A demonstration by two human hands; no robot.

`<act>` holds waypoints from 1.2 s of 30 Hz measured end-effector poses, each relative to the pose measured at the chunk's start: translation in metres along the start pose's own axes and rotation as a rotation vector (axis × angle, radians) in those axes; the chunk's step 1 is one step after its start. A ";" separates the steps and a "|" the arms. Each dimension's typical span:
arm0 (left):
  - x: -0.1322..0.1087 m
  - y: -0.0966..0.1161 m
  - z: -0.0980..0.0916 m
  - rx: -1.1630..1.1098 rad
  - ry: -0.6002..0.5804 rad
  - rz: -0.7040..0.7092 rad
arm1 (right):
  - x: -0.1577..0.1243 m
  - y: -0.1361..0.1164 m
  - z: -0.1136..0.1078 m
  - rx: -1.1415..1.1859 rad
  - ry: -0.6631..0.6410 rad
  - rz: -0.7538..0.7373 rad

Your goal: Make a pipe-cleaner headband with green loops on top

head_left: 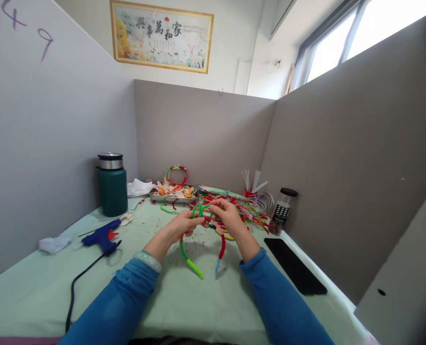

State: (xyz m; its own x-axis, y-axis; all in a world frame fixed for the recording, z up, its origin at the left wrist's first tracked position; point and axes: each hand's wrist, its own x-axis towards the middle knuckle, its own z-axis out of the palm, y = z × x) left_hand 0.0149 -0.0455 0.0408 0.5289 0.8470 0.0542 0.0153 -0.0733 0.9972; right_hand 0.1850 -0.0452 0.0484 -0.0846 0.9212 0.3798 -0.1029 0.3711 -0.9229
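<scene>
Over the middle of the table I hold a headband (190, 262) wrapped in green, red and light-blue pipe cleaner, its two ends hanging down. A green pipe cleaner bent into loops (197, 208) stands on top of its arch. My left hand (183, 224) is closed on the headband's top at the base of the loops. The fingers of my right hand (229, 216) pinch the right side of the green pipe cleaner, close above the band. Fingers hide part of the join between loops and band. A pink piece shows on the band below my right hand.
Behind my hands lie a pile of coloured pipe cleaners (245, 207) and a metal tray (173, 198) of small decorations with a finished-looking headband (187, 176). A blue glue gun (103, 235) and green flask (112, 187) stand left; a bottle (282, 211) and black slab (295, 266) right.
</scene>
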 end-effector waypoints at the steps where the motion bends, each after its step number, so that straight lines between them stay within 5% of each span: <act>1: 0.000 0.000 0.000 -0.002 -0.005 0.003 | 0.000 0.001 -0.001 0.010 -0.001 0.005; 11: 0.001 0.001 -0.003 -0.004 0.034 0.008 | 0.001 0.008 -0.009 -0.128 -0.118 0.162; 20: 0.004 -0.004 -0.005 -0.072 0.009 0.015 | -0.002 0.005 0.002 -0.201 -0.037 0.006; 36: 0.006 -0.006 -0.009 -0.033 0.000 -0.061 | -0.001 0.005 -0.006 -0.191 -0.122 0.064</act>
State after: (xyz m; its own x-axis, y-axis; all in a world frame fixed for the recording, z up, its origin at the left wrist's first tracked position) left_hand 0.0106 -0.0353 0.0354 0.5277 0.8494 -0.0063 0.0196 -0.0048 0.9998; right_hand 0.1902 -0.0434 0.0426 -0.2053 0.9269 0.3142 0.0947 0.3384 -0.9362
